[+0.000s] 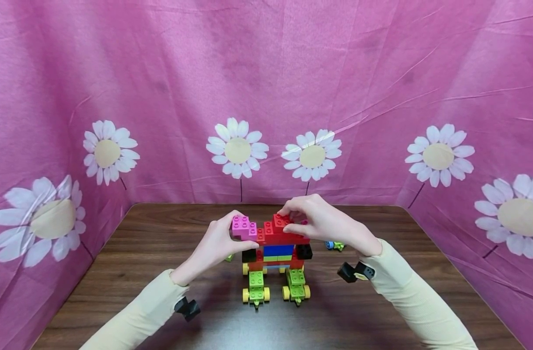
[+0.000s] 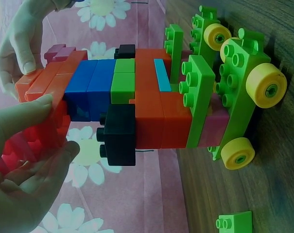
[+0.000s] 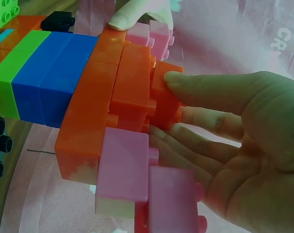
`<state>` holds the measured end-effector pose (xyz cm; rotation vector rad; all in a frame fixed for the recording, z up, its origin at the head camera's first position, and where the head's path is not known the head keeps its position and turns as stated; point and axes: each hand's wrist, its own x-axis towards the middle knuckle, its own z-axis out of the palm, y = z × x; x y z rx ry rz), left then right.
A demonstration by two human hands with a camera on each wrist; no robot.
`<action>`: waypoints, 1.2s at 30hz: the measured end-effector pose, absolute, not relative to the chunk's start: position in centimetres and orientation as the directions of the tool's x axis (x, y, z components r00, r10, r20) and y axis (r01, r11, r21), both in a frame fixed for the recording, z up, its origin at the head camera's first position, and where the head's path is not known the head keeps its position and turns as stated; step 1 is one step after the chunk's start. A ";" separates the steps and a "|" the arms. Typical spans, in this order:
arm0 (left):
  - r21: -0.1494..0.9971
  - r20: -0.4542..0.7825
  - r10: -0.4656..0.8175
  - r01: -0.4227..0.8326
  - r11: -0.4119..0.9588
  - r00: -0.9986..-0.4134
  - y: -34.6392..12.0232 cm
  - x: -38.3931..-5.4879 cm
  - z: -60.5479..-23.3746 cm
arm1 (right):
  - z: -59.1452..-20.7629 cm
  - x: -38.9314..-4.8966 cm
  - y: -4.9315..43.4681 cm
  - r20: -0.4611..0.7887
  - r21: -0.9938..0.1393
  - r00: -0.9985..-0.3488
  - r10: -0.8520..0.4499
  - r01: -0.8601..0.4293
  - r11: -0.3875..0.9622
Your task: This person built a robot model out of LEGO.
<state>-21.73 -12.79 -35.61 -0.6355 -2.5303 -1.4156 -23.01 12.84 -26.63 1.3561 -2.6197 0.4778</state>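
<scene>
A toy figure of building bricks stands upright on the table, on two green wheeled bases (image 1: 297, 282) with yellow wheels. Its middle has blue bricks (image 2: 91, 90) over light green ones (image 1: 278, 258), and a black brick (image 2: 118, 135) sticks out on each side. Red bricks (image 3: 88, 114) form the wide top row, with stepped pink bricks at both ends. My left hand (image 1: 214, 245) holds the row's left end, thumb on the red, around the pink bricks (image 1: 243, 226). Thumb and fingers of my right hand (image 1: 320, 218) pinch the small red brick (image 3: 165, 92) topmost in the centre.
Behind the figure, a green piece with a blue wheel (image 1: 335, 245) lies on the wooden table (image 1: 161, 253) to the right. A loose green brick (image 2: 236, 222) lies to the left. Pink cloth (image 1: 266, 73) printed with daisies hangs around the table's back and sides.
</scene>
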 end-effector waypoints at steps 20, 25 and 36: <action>0.767 0.342 0.281 0.439 0.467 -0.897 -12.8 -21.6 -35.4 | -26.5 -22.7 12.5 0.275 -0.206 -0.574 -0.771 -0.818 0.536; 0.771 0.341 0.284 0.440 0.461 -0.896 -12.8 -21.6 -35.6 | -26.7 -22.9 12.8 0.279 -0.213 -0.587 -0.760 -0.810 0.547; 0.768 0.351 0.287 0.449 0.457 -0.892 -12.8 -21.7 -35.5 | -26.8 -23.1 12.6 0.264 -0.263 -0.604 -0.752 -0.795 0.546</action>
